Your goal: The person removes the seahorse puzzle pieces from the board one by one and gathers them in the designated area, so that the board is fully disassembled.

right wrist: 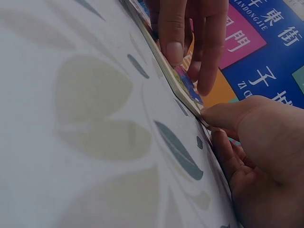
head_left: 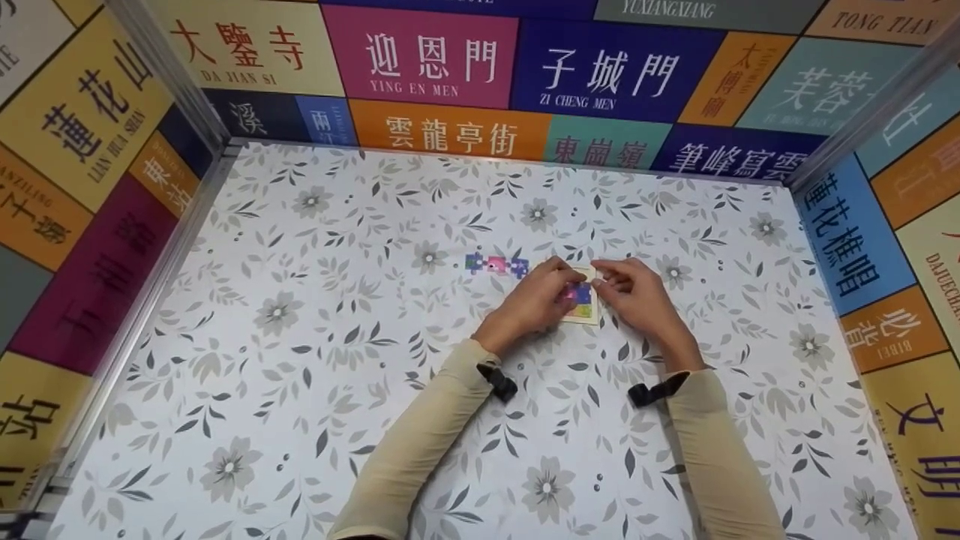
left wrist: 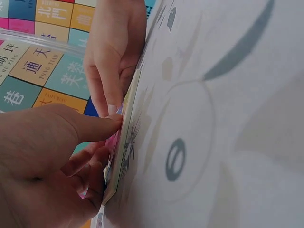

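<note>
two hands meet over one small puzzle board (head_left: 590,315) at the centre of the head frame, lying flat on the counter (head_left: 315,420), which is covered in a floral sheet. the left hand (head_left: 534,298) rests on the board's left part, thumb and curled fingers pressing coloured puzzle pieces (head_left: 578,293) against it; how many pieces lie under the hands cannot be told. the right hand (head_left: 636,289) pinches the board's upper right edge with thumb and forefinger, the other fingers curled. in the left wrist view, the left thumb (left wrist: 97,127) and a right fingertip (left wrist: 112,108) meet at the board's edge (left wrist: 124,137). one short row of loose pieces (head_left: 497,264), blue and pink, lies just left of the hands, apart from the board. two beige sleeves (head_left: 420,442) run to the lower edge. walls with coloured sign panels (head_left: 420,56) enclose three sides.
</note>
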`<state>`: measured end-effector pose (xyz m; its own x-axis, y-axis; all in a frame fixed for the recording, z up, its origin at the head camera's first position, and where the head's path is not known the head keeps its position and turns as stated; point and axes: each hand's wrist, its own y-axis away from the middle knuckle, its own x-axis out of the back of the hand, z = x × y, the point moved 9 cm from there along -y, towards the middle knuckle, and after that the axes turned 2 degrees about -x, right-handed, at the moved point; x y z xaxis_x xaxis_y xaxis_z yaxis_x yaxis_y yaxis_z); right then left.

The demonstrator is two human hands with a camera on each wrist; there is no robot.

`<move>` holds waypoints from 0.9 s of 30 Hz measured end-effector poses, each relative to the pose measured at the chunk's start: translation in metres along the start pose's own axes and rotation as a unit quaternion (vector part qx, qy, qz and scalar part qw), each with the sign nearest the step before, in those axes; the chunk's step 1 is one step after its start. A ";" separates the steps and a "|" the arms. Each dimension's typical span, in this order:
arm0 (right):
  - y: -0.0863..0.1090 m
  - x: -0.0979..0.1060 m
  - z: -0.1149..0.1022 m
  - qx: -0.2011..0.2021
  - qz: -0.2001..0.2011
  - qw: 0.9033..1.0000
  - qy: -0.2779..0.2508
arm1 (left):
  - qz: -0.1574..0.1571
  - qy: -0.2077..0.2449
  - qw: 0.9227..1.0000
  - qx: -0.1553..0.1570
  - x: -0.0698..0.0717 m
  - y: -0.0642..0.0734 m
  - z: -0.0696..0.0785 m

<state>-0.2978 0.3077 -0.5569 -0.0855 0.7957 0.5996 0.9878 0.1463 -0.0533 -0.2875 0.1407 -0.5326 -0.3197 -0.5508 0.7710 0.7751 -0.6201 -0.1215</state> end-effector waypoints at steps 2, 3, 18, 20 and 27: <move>0.000 0.000 -0.001 0.002 0.001 1.000 -0.003 | 0.000 -0.009 1.000 0.001 0.000 0.000 0.001; -0.001 0.001 -0.001 0.004 0.001 1.000 -0.004 | -0.001 -0.014 1.000 0.001 -0.001 0.000 0.001; 0.001 0.000 -0.001 -0.005 -0.001 1.000 -0.015 | 0.012 -0.047 0.999 0.002 -0.004 0.002 0.004; 0.000 0.000 0.000 -0.008 -0.001 1.000 -0.018 | 0.016 -0.040 0.999 -0.001 -0.004 0.003 0.004; 0.000 0.001 0.001 -0.009 0.007 1.000 0.009 | 0.040 -0.016 0.999 -0.021 -0.014 -0.002 -0.011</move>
<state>-0.2978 0.3091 -0.5577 -0.0701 0.7872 0.6126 0.9911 0.1246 -0.0466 -0.2901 0.1436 -0.5503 -0.2392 -0.5813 0.7778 0.7742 -0.5976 -0.2085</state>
